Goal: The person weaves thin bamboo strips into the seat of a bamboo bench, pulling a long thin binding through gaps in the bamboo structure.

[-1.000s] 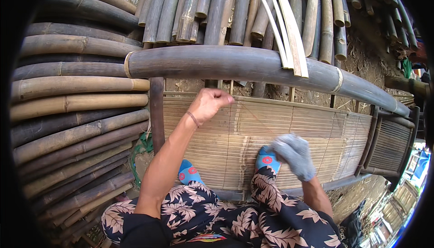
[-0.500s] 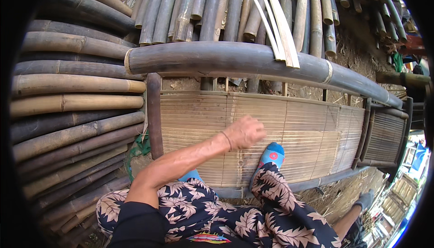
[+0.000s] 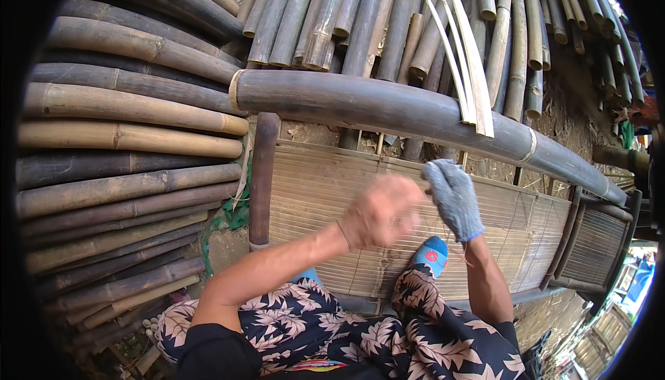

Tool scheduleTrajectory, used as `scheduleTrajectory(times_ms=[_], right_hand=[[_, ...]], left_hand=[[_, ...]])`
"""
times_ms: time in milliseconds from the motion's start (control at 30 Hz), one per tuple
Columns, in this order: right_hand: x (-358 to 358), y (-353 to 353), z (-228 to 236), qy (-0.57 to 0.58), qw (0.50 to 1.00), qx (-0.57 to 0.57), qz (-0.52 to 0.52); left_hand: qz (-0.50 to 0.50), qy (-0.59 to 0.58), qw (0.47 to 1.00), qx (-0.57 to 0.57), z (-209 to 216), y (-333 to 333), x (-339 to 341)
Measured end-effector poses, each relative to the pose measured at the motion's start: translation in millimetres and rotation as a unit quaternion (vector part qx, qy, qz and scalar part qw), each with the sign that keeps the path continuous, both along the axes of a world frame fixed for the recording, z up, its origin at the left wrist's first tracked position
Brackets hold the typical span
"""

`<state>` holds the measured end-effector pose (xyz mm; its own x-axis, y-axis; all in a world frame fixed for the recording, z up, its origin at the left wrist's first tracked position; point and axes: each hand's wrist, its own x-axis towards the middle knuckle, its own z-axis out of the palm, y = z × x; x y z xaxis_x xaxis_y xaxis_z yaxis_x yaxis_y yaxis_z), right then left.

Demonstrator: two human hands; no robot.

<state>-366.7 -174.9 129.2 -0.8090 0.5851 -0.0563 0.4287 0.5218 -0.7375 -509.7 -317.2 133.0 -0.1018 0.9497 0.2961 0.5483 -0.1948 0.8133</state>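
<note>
My bare left hand (image 3: 386, 210) is above the bamboo slat bench seat (image 3: 315, 193), its fingers smeared by motion. Close beside it on the right is my right hand (image 3: 451, 198), in a grey knitted glove with a blue cuff. The gloved fingers are curled and pressed together; what they hold, if anything, is hidden. Just beyond the gloved hand, pale split bamboo strips (image 3: 478, 96) lie across the thick dark bamboo rail (image 3: 346, 99) of the bench. My foot in a blue sock (image 3: 431, 254) rests on the slats below the hands.
Stacked bamboo poles (image 3: 131, 137) fill the left side. More cut poles (image 3: 360, 27) lie behind the rail. A dark upright post (image 3: 263, 179) stands at the seat's left end, with green netting (image 3: 232, 217) beside it. A second slatted piece (image 3: 596, 241) is at the far right.
My gloved right hand has come up from the lower right to beside my left hand. The left hand is now blurred by motion. The whole view has shifted and tilted a little.
</note>
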Motion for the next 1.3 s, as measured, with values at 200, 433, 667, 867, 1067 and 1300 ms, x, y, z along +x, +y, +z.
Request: scheduleTrajectory(times_ms=[200, 433, 667, 867, 1067, 1300], right_hand=[[3.3, 10.5, 44.3, 0.31, 0.846, -0.429, -0.058], [-5.0, 18.1, -16.7, -0.31, 0.948, -0.055, -0.039], [5.4, -32.2, -50.0, -0.31, 0.943, -0.118, 0.024], [-6.5, -2.6, -49.0, -0.351, 0.936, -0.016, 0.019], [9.6, -10.4, -58.5, -0.331, 0.942, -0.042, 0.03], [-39.4, -57.3, -38.4, -0.097, 0.978, -0.158, 0.091]], left_hand=[[0.039, 0.15, 0.934, -0.322, -115.3, 23.1, -80.0], [0.031, 0.179, 0.915, -0.359, -123.4, 13.8, -64.2], [0.089, 0.14, 0.887, -0.431, -119.0, 21.6, -66.2], [0.052, 0.164, 0.894, -0.415, -111.5, 22.1, -68.8], [0.057, 0.185, 0.903, -0.383, -124.7, 13.6, -64.0], [0.04, 0.123, 0.906, -0.402, -120.2, 23.9, -67.5]])
